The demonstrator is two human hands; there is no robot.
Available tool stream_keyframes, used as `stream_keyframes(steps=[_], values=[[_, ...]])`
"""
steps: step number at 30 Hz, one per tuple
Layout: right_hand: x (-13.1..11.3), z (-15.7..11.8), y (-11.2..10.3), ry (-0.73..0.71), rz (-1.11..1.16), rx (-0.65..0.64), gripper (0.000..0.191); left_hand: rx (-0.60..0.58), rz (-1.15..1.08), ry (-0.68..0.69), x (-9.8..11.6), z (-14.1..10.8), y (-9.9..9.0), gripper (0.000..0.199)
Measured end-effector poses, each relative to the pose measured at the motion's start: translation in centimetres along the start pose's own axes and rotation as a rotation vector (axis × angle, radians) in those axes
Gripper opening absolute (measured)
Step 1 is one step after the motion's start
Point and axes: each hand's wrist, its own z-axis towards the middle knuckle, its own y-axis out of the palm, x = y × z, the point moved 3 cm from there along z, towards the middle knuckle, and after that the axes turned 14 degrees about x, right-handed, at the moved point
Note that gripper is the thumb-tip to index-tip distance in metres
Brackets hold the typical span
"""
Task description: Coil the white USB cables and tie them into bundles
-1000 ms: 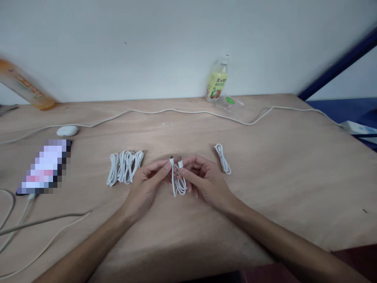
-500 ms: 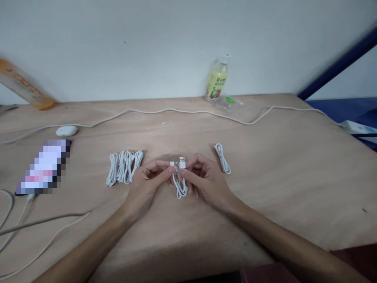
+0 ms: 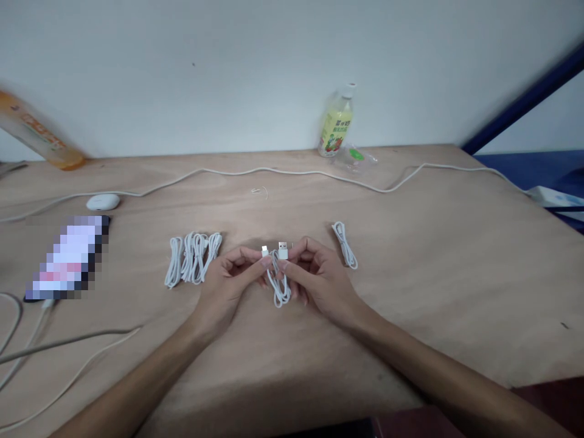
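Between both hands, over the middle of the table, is a coiled white USB cable [image 3: 281, 293]. My left hand [image 3: 230, 277] pinches it beside its smaller plug, thumb against forefinger. My right hand [image 3: 322, 277] grips the end with the wide USB plug, whose metal tip points away from me. The loop of the cable hangs down below the fingertips. Several bundled white cables [image 3: 194, 258] lie side by side just left of my left hand. One more bundled cable [image 3: 345, 245] rests to the right of my right hand.
A phone [image 3: 68, 258] with a plugged-in cord lies at left, near a white earbud case [image 3: 103, 202]. A long white cord [image 3: 314, 173] crosses the table [image 3: 433, 274]. Behind it stand a yellow drink bottle [image 3: 336, 125], a crumpled plastic wrapper [image 3: 365, 159] and a leaning orange bottle [image 3: 41, 137].
The smaller plug in my left hand has turned slightly, so its tip shows more clearly. Both hands have otherwise stayed in place with the cable.
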Motion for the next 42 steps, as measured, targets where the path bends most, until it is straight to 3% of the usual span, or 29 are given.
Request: stream_keyframes(steps=[21,25,32,39,42], values=[[-0.1,0.0,0.0,-0.007,0.010,0.012,0.039,0.002,-0.022,0.014,-0.2,0.0,-0.2,0.027],[-0.2,0.0,0.0,-0.037,-0.027,0.012,0.034,-0.048,-0.076,0.032,-0.3,0.0,0.0,0.028],[-0.6,-0.5,0.0,-0.165,-0.135,0.089,0.026,-0.031,0.175,0.302,0.3,-1.1,-0.2,0.016],[-0.9,-0.9,-0.3,-0.275,-0.379,0.231,0.016,0.172,0.576,0.643,0.8,-1.7,-0.7,0.016],[-1.1,-1.0,-0.5,-0.317,-0.527,0.314,0.013,0.179,0.719,0.746,0.7,-1.9,-0.7,0.023]])
